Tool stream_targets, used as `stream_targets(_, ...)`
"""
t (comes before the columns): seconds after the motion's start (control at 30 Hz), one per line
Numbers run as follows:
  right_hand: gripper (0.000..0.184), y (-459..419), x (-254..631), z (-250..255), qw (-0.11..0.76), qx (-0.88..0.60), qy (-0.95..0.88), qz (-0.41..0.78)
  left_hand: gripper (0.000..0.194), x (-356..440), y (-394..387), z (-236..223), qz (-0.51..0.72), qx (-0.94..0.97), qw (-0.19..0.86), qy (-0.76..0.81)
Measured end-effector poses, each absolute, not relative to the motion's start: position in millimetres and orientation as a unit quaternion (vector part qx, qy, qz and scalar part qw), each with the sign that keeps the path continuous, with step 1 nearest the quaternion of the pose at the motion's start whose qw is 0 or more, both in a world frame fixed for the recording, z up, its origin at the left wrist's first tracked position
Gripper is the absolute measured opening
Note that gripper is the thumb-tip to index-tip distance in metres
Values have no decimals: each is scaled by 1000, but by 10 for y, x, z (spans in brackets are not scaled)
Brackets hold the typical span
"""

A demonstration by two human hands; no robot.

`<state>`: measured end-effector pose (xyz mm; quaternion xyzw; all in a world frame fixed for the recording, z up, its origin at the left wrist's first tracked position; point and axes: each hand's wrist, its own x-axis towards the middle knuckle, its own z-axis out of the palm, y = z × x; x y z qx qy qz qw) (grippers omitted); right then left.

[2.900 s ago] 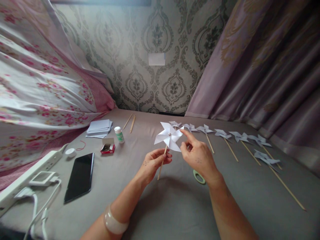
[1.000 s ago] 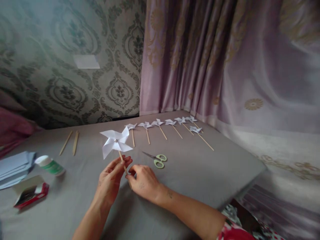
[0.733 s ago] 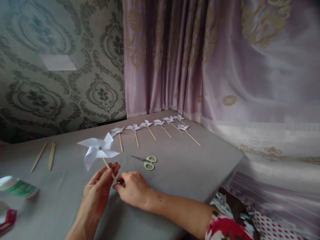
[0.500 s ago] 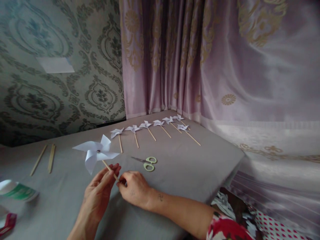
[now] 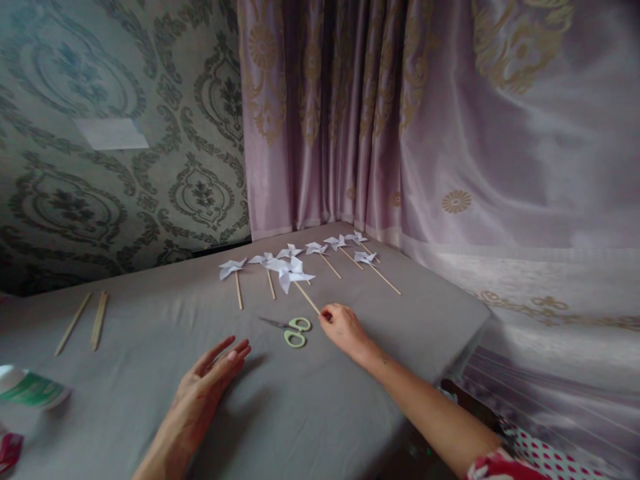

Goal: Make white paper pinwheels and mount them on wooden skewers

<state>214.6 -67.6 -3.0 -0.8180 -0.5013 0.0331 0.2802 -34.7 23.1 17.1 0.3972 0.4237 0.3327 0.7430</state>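
A white paper pinwheel (image 5: 290,272) on a thin wooden stick is pinched near the stick's lower end by my right hand (image 5: 345,328). Its blades overlap the row of other pinwheels in view and partly cover one behind. My left hand (image 5: 215,373) is held over the near part of the table, fingers stretched out, with nothing in it. Between the two hands lie scissors (image 5: 295,333) with pale green handles, blades pointing left. Several finished-looking pinwheels (image 5: 233,268) lie in a row toward the far edge, and one pinwheel (image 5: 366,258) lies a bit nearer on the right.
Wooden sticks (image 5: 100,320) lie at the left on the grey-covered table (image 5: 150,393). A white and green bottle (image 5: 35,388) lies at the left edge, near a red object (image 5: 10,450). Patterned wallpaper and a pink curtain (image 5: 320,120) stand behind.
My right hand has carried the pinwheel away to the right and farther across the table. My left hand has let go of the stick and stays behind, slightly lower.
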Motion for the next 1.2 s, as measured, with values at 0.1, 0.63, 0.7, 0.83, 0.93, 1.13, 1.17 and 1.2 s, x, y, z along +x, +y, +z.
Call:
stream_targets(0.1, 21, -792, 2494, -61, 258, -850, -459, 20, 52, -332, 209, 195, 324, 397, 742, 432)
stream_targets(0.63, 24, -801, 3513, -163, 153, -920, -362, 7, 57, -357, 276, 55, 288, 420, 743, 434)
stream_targets(0.7, 24, -762, 3552, -174, 143, -923, -358, 8, 59, -371, 289, 25, 287, 427, 741, 431)
stream_targets(0.83, 25, -693, 3590, -181, 129, -927, -352, 13, 62, -381, 300, -1, 282, 435, 742, 425)
stream_targets(0.93, 26, -656, 3603, -178, 120, -929, -349, 15, 62, -371, 293, 13, 279, 439, 734, 437)
stream_targets(1.13, 27, -615, 3607, -165, 105, -932, -346, 19, 68, -358, 291, 21, 270, 452, 730, 435)
stream_targets(1.17, 27, -612, 3604, -162, 103, -932, -346, 19, 69, -357, 295, 17, 272, 454, 729, 435)
stream_targets(1.2, 28, -610, 3601, -160, 101, -932, -347, 20, 70, -357, 298, 12, 274, 456, 727, 434)
